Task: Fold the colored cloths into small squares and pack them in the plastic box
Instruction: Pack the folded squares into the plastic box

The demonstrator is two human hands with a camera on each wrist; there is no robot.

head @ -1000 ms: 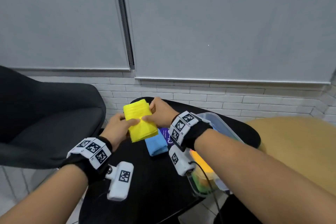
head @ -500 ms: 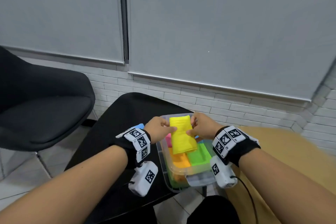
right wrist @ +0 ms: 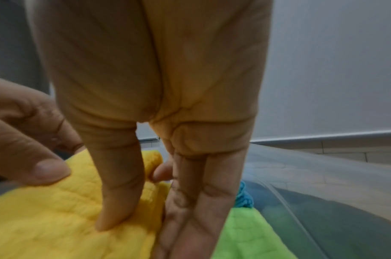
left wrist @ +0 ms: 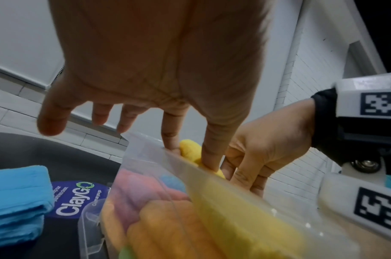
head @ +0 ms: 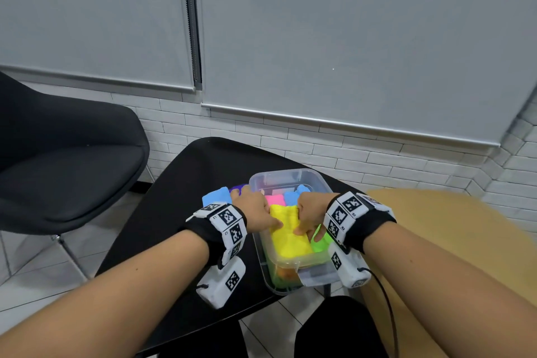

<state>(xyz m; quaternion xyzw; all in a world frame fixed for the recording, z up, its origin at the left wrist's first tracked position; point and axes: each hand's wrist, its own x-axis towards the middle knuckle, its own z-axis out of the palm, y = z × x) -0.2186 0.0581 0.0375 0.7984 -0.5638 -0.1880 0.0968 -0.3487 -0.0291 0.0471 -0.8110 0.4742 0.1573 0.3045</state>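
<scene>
Head: we press the yellow cloth (head: pixel 286 237) into the box (head: pixel 315 273), left hand (head: pixel 255 209) and right hand (head: pixel 312 212) flat, fingers straight, gripping nothing

Left wrist: blue cloth (left wrist: pixel 17 201) waits left on the worktop (left wrist: pixel 90 157)

Right wrist: green cloth (right wrist: pixel 245 233) right; next, we likely let go

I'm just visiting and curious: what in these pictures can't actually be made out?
- Head view: the bottom layers of the plastic box; the yellow cloth and both hands cover them.
- Left wrist view: small print on the ClayGo sticker, blurred and partly under the box.
- Right wrist view: right hand fingertips, cut off by the lower edge.
- Head view: purple item behind the left hand.
</scene>
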